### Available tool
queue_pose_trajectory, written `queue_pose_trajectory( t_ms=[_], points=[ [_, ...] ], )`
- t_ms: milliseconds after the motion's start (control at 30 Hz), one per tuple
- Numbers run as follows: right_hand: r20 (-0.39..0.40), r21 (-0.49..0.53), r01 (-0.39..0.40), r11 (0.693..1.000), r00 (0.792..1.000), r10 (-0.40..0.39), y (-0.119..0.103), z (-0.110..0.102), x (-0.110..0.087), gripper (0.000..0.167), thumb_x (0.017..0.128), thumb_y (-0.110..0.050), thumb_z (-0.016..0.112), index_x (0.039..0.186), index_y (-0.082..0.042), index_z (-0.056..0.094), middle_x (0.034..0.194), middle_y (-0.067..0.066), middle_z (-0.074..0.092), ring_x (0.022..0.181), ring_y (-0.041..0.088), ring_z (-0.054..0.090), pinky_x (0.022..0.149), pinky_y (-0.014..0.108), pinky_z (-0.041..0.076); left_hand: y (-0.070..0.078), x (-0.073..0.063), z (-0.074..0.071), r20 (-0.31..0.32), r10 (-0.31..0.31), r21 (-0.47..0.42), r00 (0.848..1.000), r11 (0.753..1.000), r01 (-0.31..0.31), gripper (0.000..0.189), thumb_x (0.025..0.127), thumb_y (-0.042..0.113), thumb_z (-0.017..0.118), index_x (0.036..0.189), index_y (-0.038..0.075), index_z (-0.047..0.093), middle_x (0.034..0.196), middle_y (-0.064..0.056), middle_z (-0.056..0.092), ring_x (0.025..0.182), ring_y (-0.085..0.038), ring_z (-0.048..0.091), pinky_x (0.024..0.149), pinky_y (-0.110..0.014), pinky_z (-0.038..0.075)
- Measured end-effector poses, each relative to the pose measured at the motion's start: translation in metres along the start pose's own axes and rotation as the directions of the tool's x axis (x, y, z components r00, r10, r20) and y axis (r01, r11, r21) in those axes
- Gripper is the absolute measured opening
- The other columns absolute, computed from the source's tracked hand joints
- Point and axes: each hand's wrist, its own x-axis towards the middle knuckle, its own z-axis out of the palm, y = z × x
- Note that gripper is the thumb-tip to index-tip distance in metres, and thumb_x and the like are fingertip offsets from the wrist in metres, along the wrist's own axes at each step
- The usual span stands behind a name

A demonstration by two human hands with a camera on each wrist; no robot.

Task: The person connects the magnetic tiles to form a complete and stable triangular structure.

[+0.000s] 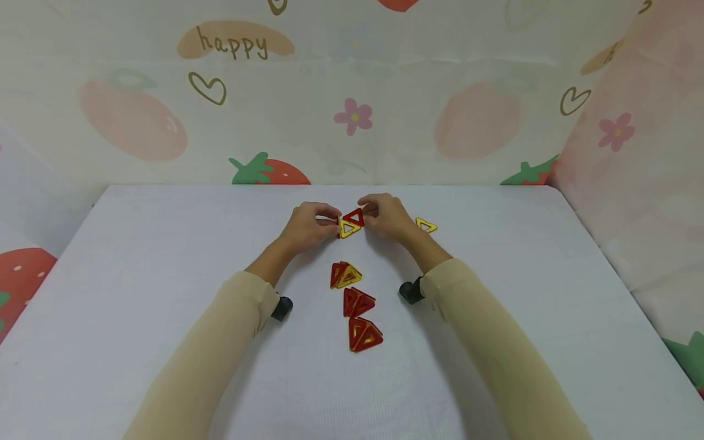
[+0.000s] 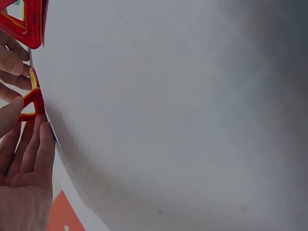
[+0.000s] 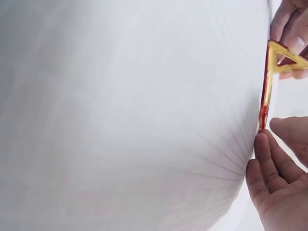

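Note:
Out near the far edge of the table, my left hand pinches an upright triangular magnetic tile, whose red frame shows between thumb and fingers. Beside it, a yellow triangular magnetic tile and a red triangular magnetic tile lie edge to edge. My right hand is at the red tile's right corner, with thumb and fingertips around its end. In the right wrist view, the upright tile held by the left hand looks yellow, and the flat ones appear edge-on.
Three tile clusters line up toward me: a red and yellow one, a red one and another red one. A loose yellow triangular tile lies right of my right hand. The white table meets a patterned curtain behind.

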Motion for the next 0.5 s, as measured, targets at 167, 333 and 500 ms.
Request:
queue_pose_trajectory(
  t_ms=[167, 333, 500],
  points=[
    [-0.011, 0.032, -0.001, 0.999, 1.0, 0.001, -0.001, -0.0002, -0.0008, 0.037, 0.095, 0.0, 0.059, 0.132, -0.002, 0.06, 0.126, 0.016, 0.064, 0.118, 0.027, 0.059, 0.104, 0.039, 0.047, 0.0026, -0.002, 0.0001, -0.005, 0.003, 0.009, 1.0, 1.0, -0.003, 0.029, 0.094, 0.003, 0.066, 0.122, -0.003, 0.064, 0.124, -0.018, 0.065, 0.11, -0.027, 0.066, 0.095, -0.034, 0.053],
    [-0.014, 0.059, 0.008, 0.998, 1.0, -0.007, -0.0013, 0.0003, -0.0018, 0.036, 0.094, 0.001, 0.06, 0.131, -0.001, 0.061, 0.126, 0.017, 0.064, 0.118, 0.028, 0.059, 0.102, 0.04, 0.047, 0.003, -0.0012, -0.0007, 0.003, -0.004, -0.004, 1.0, 1.0, 0.004, 0.029, 0.094, 0.003, 0.066, 0.123, -0.003, 0.064, 0.125, -0.018, 0.064, 0.111, -0.028, 0.066, 0.096, -0.036, 0.053],
    [-0.014, 0.077, 0.015, 0.997, 1.0, -0.014, -0.001, 0.0009, -0.0022, 0.038, 0.093, 0.001, 0.061, 0.131, -0.001, 0.06, 0.127, 0.016, 0.064, 0.117, 0.028, 0.06, 0.099, 0.04, 0.05, 0.0025, -0.0004, -0.0008, 0.005, -0.006, 0.002, 1.0, 1.0, 0.006, 0.029, 0.094, 0.003, 0.067, 0.122, -0.003, 0.065, 0.124, -0.017, 0.065, 0.111, -0.028, 0.066, 0.096, -0.035, 0.053]
  ],
)
